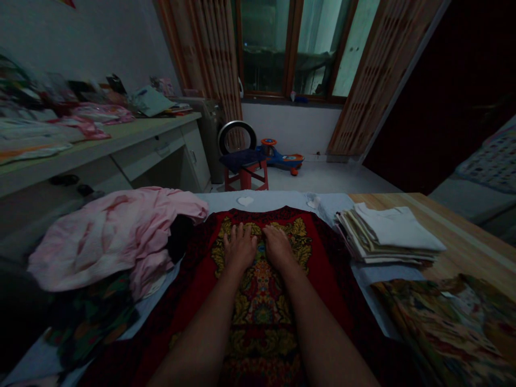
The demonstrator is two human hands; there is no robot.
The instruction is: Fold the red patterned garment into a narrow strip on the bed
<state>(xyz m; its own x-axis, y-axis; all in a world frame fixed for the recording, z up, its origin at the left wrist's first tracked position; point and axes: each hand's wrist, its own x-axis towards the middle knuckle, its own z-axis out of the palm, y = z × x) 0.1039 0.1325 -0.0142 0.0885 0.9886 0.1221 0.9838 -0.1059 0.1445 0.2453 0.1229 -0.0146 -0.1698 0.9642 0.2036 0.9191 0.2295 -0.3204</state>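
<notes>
A dark red garment (326, 279) with a gold and multicoloured pattern and dark patterned sleeves lies spread out on the table, its neckline at the far side. Flat on its upper left part rests my left hand (241, 248), fingers spread. My right hand (278, 246) lies on the upper right part, just beside the centre, with its fingers stretched forward and partly together. Both palms press on the fabric and neither hand grips anything visible. The garment's lower part runs under my forearms and out of view.
Rumpled pink clothing (116, 236) and a dark green patterned cloth (92, 312) lie at left. On the right are a stack of folded clothes (399, 236) and a folded brown-patterned garment (451, 322). Beyond the table stand a red stool (246, 180) and a blue ride-on toy (282, 158).
</notes>
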